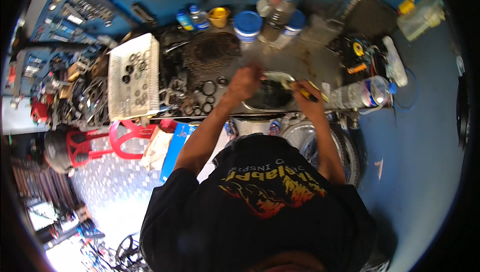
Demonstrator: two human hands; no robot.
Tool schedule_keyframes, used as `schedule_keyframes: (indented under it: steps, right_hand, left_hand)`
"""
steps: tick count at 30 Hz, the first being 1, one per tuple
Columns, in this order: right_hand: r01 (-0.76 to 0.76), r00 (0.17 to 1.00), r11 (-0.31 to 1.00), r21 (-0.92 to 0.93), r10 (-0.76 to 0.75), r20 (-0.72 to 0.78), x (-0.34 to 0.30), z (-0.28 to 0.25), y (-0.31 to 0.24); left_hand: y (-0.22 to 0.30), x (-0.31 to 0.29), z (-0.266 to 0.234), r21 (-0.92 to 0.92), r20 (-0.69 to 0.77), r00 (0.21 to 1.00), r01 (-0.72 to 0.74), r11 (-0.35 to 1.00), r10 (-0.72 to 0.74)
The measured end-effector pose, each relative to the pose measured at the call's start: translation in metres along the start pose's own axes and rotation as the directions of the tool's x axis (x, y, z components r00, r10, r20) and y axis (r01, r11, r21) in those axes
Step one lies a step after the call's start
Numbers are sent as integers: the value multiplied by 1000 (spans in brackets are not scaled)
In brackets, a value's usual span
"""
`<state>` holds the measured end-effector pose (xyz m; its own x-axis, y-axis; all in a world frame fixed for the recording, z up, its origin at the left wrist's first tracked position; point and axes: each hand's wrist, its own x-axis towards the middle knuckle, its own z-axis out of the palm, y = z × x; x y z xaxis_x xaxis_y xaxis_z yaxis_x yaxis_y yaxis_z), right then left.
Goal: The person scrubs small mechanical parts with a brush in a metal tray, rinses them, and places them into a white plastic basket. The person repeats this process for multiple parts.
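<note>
A shallow metal tray [250, 107] with dark liquid in it sits at the front edge of the workbench, between my hands. My right hand [305, 94] is closed around a brush [313, 98] with a yellow and black handle. The brush's pale end points left over the tray's right side. Above the tray's left rim is my left hand [246, 83], its fingers drawn together and smeared by motion. Whether it holds something small cannot be made out.
Left of the tray lie several metal rings [208, 88] and a stack of sprockets [212, 52]. A white basket [154, 77] holds small parts. Blue-lidded tubs [248, 24] and bottles line the back. A large plastic bottle [360, 94] lies right. Bicycle wheels [352, 157] stand under the bench.
</note>
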<state>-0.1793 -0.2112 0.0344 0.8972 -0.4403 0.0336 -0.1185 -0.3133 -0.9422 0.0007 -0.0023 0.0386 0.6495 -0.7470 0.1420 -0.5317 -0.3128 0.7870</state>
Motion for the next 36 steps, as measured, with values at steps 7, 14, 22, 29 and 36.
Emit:
schedule_keyframes:
  steps: [7, 14, 22, 29, 36]
  right_hand:
    - [-38, 998, 988, -153, 30, -54, -20, -20, 1]
    - [-54, 995, 955, -293, 28, -93, -22, -15, 6]
    - [7, 996, 949, -316, -34, -80, -25, -1, -7]
    - [-28, 999, 969, -244, 16, -49, -25, 10, -8]
    - [-27, 999, 979, -203, 19, -43, -14, 6, -4]
  left_hand:
    - [64, -7, 23, 160, -161, 961, -198, 967, 224]
    - [-1, -16, -27, 225, -103, 993, -30, 974, 54]
    - [-180, -56, -284, 242, -685, 688, 524, 816, -239]
    - [-202, -45, -300, 367, -865, 497, 717, 593, -65]
    - [-38, -27, -81, 389, -270, 931, -126, 913, 244]
